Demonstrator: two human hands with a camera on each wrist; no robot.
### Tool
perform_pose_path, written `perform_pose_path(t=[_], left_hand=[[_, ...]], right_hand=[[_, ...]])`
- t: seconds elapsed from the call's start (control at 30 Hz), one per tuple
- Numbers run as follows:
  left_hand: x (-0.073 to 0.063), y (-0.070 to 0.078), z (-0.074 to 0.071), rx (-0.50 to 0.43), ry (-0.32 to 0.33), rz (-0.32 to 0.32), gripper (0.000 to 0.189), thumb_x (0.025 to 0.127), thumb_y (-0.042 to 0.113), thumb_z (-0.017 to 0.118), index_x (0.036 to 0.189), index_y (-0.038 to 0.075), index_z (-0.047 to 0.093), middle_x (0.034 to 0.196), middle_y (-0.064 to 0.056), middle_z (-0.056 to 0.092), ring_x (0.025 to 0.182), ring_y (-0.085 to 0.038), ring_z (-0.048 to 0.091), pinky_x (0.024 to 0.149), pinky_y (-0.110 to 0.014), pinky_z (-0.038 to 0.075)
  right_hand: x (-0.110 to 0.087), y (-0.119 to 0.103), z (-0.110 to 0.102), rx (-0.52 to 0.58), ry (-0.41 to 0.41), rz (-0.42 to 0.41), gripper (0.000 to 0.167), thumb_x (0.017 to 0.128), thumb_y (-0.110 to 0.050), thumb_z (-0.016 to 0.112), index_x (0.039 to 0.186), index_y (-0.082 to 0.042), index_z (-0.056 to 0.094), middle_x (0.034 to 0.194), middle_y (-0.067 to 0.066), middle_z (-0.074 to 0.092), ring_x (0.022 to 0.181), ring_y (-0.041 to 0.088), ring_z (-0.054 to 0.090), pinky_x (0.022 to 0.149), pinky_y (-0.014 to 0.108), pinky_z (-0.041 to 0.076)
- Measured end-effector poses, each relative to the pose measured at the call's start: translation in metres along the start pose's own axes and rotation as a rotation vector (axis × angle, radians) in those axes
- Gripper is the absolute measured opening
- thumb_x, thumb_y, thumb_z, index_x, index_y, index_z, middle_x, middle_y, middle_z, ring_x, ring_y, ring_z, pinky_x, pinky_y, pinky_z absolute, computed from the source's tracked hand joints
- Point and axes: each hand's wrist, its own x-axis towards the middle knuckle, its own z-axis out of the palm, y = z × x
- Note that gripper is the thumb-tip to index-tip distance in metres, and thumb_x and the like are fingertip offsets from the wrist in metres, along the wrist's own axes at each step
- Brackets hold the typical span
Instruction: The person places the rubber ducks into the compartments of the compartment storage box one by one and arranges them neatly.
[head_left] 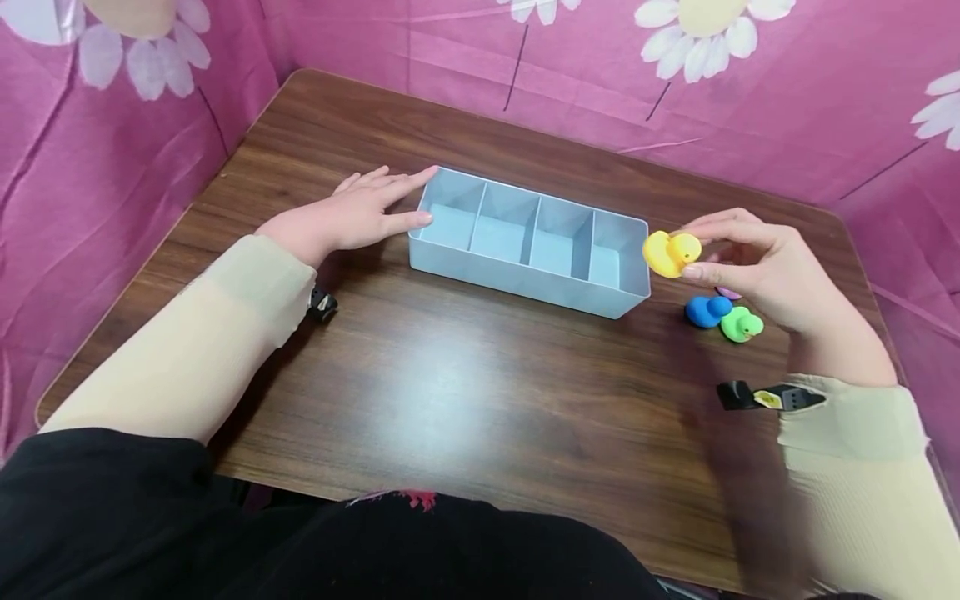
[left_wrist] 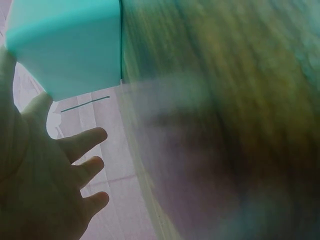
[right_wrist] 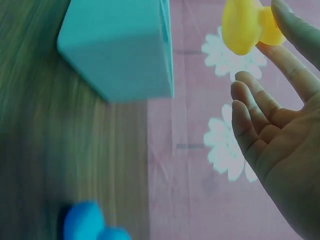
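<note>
A yellow rubber duck (head_left: 670,254) is pinched between the thumb and index finger of my right hand (head_left: 772,258), raised beside the right end of a light blue box (head_left: 517,279). The box has several compartments in a row, their floors bare. My left hand (head_left: 360,212) rests against the box's left end, thumb and index fingertip at its rim and the other fingers spread. On the table below the right hand lie a blue rubber duck (head_left: 707,312) and a green rubber duck (head_left: 742,325). A small purple thing (head_left: 727,292), mostly hidden, shows behind them.
Everything stands on a brown wood-grain table (head_left: 420,400) with rounded corners. A pink cloth with daisies (head_left: 465,58) hangs along its back and sides. The person's dark-clothed body is at the front edge.
</note>
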Motion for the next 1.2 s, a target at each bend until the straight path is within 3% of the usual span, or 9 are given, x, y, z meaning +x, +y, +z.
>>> perform_pose_path(t=[0.13,0.23,0.47,0.7,0.83,1.2], left_hand=[[0.001,-0.002,0.0,-0.021,-0.013,-0.005,0.073,0.095,0.072,0.036,0.154,0.052,-0.003,0.164,0.0,0.012,0.149,-0.032,-0.003,0.114,-0.053,-0.009],[0.002,-0.003,0.0,-0.043,-0.032,-0.022,0.073,0.095,0.072,0.036,0.152,0.054,-0.005,0.164,-0.005,0.009,0.149,-0.033,-0.002,0.115,-0.055,-0.006],[0.002,-0.002,-0.002,-0.068,-0.042,-0.048,0.072,0.095,0.071,0.036,0.152,0.055,-0.005,0.164,-0.009,0.009,0.148,-0.035,0.0,0.115,-0.058,0.0],[0.001,-0.001,-0.002,-0.107,-0.057,-0.053,0.072,0.094,0.072,0.037,0.151,0.058,-0.004,0.164,-0.007,0.005,0.148,-0.034,-0.003,0.114,-0.061,0.001],[0.002,-0.003,-0.001,-0.116,-0.066,-0.059,0.073,0.093,0.073,0.039,0.151,0.058,-0.004,0.164,-0.004,0.004,0.148,-0.032,-0.006,0.113,-0.063,0.001],[0.005,-0.005,-0.007,-0.071,-0.108,-0.053,0.088,0.088,0.074,0.049,0.152,0.053,-0.007,0.165,-0.002,0.001,0.148,-0.033,-0.007,0.113,-0.063,0.002]], right_hand=[[0.019,-0.011,0.016,-0.083,-0.043,-0.028,0.037,0.08,0.017,0.072,0.116,0.009,0.067,0.114,0.014,0.06,0.075,0.019,0.056,0.051,0.02,0.045],[0.035,-0.02,0.029,-0.161,-0.082,-0.059,0.036,0.08,0.013,0.075,0.115,0.007,0.069,0.114,0.013,0.061,0.081,0.023,0.058,0.064,0.02,0.049],[0.073,-0.04,0.068,-0.183,-0.173,-0.114,0.033,0.079,0.007,0.08,0.111,0.002,0.074,0.113,0.011,0.061,0.086,0.025,0.056,0.069,0.023,0.048],[0.105,-0.048,0.115,-0.138,-0.149,-0.019,0.031,0.08,-0.008,0.084,0.111,-0.009,0.077,0.106,0.009,0.062,0.088,0.021,0.067,0.075,0.025,0.052],[0.118,-0.05,0.136,-0.114,-0.142,-0.011,0.029,0.081,-0.012,0.084,0.108,-0.008,0.077,0.105,0.008,0.067,0.092,0.022,0.065,0.078,0.027,0.05],[0.139,-0.045,0.163,-0.105,-0.133,0.069,0.029,0.082,-0.016,0.083,0.109,-0.006,0.077,0.095,0.004,0.073,0.086,0.022,0.066,0.075,0.03,0.048]])
